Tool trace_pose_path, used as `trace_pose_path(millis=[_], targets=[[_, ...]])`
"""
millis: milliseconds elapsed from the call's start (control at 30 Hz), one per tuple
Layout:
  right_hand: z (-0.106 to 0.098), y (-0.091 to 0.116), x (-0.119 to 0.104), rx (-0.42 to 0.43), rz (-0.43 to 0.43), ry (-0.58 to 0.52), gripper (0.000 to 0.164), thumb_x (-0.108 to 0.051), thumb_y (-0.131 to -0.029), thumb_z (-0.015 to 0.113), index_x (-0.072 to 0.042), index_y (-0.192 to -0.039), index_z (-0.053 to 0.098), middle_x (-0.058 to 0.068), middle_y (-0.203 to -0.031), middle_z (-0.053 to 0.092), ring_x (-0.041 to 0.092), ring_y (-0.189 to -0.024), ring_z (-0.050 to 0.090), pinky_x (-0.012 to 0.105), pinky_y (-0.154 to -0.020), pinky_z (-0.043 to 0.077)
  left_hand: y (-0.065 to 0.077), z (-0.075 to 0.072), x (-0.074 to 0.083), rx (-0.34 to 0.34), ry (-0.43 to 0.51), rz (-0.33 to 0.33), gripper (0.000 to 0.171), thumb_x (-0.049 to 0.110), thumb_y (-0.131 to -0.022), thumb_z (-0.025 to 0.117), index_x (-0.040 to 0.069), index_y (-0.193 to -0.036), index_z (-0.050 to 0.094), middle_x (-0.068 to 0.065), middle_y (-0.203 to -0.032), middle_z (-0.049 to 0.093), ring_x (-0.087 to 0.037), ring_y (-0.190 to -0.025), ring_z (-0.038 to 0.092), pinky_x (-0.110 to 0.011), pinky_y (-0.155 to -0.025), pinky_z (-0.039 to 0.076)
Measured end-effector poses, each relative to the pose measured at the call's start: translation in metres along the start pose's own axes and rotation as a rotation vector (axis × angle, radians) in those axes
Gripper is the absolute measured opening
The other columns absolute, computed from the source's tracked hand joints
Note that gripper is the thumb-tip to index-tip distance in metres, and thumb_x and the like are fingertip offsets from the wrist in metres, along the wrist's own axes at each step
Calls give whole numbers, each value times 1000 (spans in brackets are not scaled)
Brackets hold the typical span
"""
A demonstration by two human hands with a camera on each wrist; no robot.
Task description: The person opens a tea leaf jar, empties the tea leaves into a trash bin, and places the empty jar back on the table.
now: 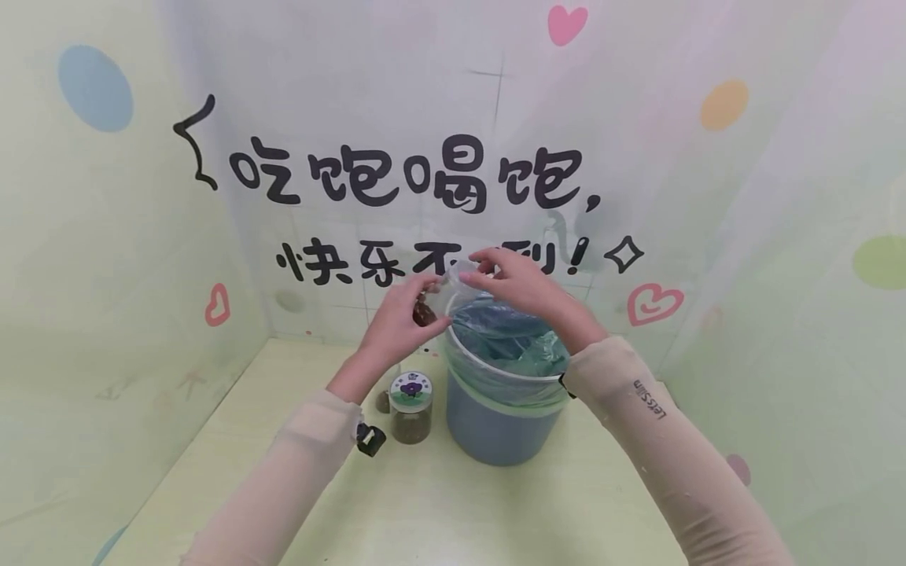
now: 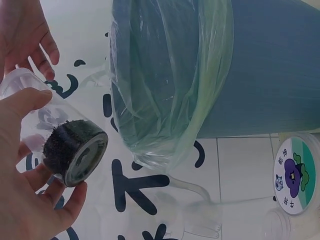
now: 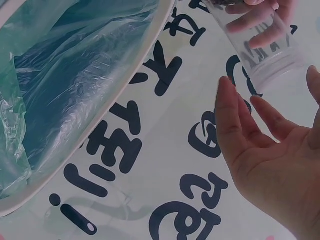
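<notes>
My left hand (image 1: 392, 326) grips a clear jar (image 2: 82, 127) round its side, its fingers curled under it. Dark crumbly stuff (image 2: 62, 147) lies in the bottom end of the jar. It is tilted, with its open mouth (image 3: 280, 67) toward my right hand (image 1: 520, 281). In the right wrist view the right hand's fingers are loosely bent beside that mouth, with a gap between and nothing held. Both hands are over the far left rim of a blue bin (image 1: 495, 428) lined with a green plastic bag (image 1: 517, 334).
A second jar (image 1: 410, 424) with a printed lid (image 1: 412, 389) stands on the pale table (image 1: 425, 511), left of the bin. Behind it a small brownish thing (image 1: 382, 402) is partly hidden. A wall with black lettering (image 1: 354, 177) rises behind.
</notes>
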State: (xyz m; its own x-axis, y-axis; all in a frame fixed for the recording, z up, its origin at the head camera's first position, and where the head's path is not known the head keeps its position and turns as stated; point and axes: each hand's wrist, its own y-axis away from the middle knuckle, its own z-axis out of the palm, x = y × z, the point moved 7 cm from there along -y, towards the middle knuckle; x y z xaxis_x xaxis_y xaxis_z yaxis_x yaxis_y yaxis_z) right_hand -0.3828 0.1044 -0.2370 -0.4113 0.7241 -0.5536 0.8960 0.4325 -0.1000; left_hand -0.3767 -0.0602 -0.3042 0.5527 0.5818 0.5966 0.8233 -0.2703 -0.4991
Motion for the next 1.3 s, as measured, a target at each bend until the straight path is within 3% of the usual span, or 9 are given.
trace_pose_path(millis=[67, 133, 300, 500, 833, 1133, 1300], targets=[[1, -1, 0, 3, 1, 4, 58, -46, -98, 58, -13, -144, 49, 11, -129, 61, 31, -98, 70, 39, -85, 58, 0, 1, 1, -3, 6, 7, 59, 20, -85, 78, 14, -138, 52, -10, -121, 68, -20, -83, 70, -35, -76, 60], [1, -1, 1, 7, 4, 14, 58, -48, -96, 60, -15, -143, 51, 10, -129, 61, 31, -97, 70, 38, -83, 57, 0, 2, 3, 1, -12, 16, 59, 20, -85, 79, 15, -138, 52, -10, -121, 69, -20, -84, 69, -36, -78, 60], [1, 0, 0, 25, 5, 31, 55, -46, -94, 64, -15, -139, 56, 9, -127, 64, 26, -95, 70, 37, -81, 58, 2, 1, 4, 12, -84, 4, 60, 27, -85, 79, 18, -138, 53, -9, -126, 68, -27, -107, 62, -47, -93, 53], [1, 1, 0, 23, -8, 62, 52, -42, -95, 66, -13, -138, 59, 8, -126, 66, 24, -105, 69, 39, -85, 58, 4, -1, 5, -5, -144, -34, 62, 35, -85, 79, 22, -140, 53, -5, -128, 68, -32, -120, 55, -52, -98, 49], [2, 7, -8, 4, -96, 168, 54, -35, -97, 65, -6, -141, 55, 11, -128, 67, 28, -110, 69, 43, -94, 57, 7, -4, 7, -16, -183, -58, 64, 39, -84, 79, 25, -141, 53, -3, -128, 69, -31, -122, 54, -54, -92, 52], [6, 10, -9, 37, -185, 235, 49, -34, -98, 63, -6, -138, 57, 13, -119, 66, 27, -104, 65, 42, -90, 56, 8, -10, 13, 1, -237, -47, 65, 40, -82, 80, 26, -141, 55, -2, -129, 69, -31, -121, 54, -52, -89, 54], [8, 12, -8, 63, -234, 252, 52, -32, -98, 63, -5, -141, 54, 15, -128, 62, 28, -107, 63, 43, -92, 55, 8, -9, 13, -6, -258, -42, 66, 41, -82, 80, 26, -142, 55, -3, -131, 68, -32, -121, 54, -51, -87, 55]])
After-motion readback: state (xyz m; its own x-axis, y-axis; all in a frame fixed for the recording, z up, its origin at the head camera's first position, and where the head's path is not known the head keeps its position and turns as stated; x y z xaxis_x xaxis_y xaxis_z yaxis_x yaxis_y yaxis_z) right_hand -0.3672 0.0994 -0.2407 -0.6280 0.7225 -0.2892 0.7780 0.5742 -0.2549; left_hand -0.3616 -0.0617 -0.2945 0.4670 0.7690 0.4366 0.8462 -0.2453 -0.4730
